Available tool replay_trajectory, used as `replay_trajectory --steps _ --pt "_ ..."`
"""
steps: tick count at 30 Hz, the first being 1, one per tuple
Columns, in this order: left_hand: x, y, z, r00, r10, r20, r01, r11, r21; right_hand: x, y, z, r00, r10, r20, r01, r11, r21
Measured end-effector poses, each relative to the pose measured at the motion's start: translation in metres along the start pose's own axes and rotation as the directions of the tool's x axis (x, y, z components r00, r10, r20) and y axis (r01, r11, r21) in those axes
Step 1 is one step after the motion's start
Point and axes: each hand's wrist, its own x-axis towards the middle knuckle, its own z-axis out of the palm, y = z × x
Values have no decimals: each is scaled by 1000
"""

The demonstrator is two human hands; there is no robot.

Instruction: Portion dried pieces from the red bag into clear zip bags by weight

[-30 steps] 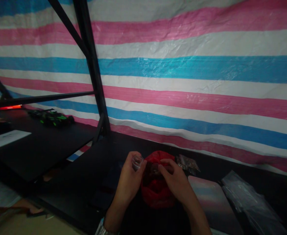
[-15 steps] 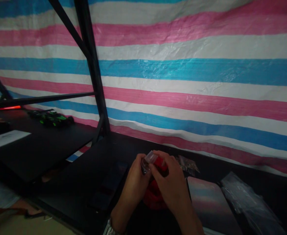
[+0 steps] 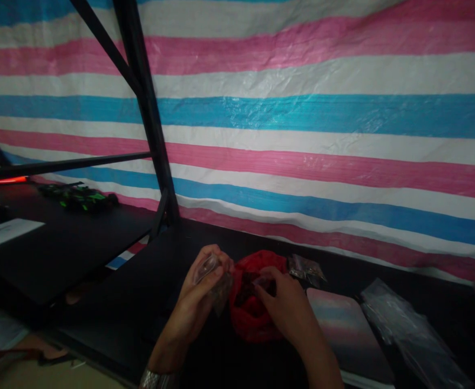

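My left hand [image 3: 197,294] is closed around a small clear plastic bag [image 3: 220,296], whose crinkled top shows between thumb and fingers. Something dim lies in the bag's lower part, too blurred to name. Just right of it, a red cloth-like bag [image 3: 249,327] sits on the black table with its mouth spread wide and dark small contents inside. Over that mouth is my right hand [image 3: 282,300], its thumb and fingers pinched together. A small, partly clear thing seems to be at those fingertips; I cannot make out what it is.
Small packets [image 3: 307,269] lie behind my right hand. To the right are a flat shiny tablet-like panel [image 3: 346,329] and clear plastic bags [image 3: 407,329]. A black metal frame post [image 3: 150,121] rises at left. A green-and-black toy car [image 3: 83,199] stands on the neighbouring table.
My hands, together over the red bag before, have parted. My left hand moved left with the clear bag; my right hand lowered to the red bag's mouth, which now shows more.
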Motion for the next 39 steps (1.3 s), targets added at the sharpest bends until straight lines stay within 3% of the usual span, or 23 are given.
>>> replay_trajectory --steps 4,8,12,16,19,22,25,28,30,34,39 --pt "-3 3 4 993 -41 111 50 996 -71 -1 -10 -5 998 5 55 -2 999 -48" --pt "-3 6 15 979 -127 159 140 988 -72 -4 -28 -16 998 -61 -2 60 984 167" --pt "-5 4 30 974 -223 47 227 968 -105 -14 -48 -28 981 -116 156 36 897 440" --pt "-2 -6 39 952 -292 -94 284 954 -91 -18 -52 -31 956 -146 254 -21 830 558" --pt "4 -17 39 943 -289 -164 300 953 45 -15 -40 -32 979 -55 194 -68 817 572" --pt "6 -27 42 948 -269 -170 310 902 299 -13 -21 -39 992 26 124 -93 816 571" --pt "-2 -36 51 926 -356 -123 367 778 510 -15 -3 -49 991 107 83 -135 834 535" --pt "-16 -43 63 867 -489 -97 427 630 649 -16 9 -51 980 178 93 -200 830 520" --pt "-23 -46 66 848 -523 -86 424 573 701 -15 13 -47 976 184 113 -216 833 509" --pt "-26 -45 59 849 -523 -72 406 560 722 -9 10 -32 982 139 127 -182 877 446" --pt "-19 -41 44 838 -529 -133 429 488 760 -2 0 -15 993 89 73 -110 927 358"
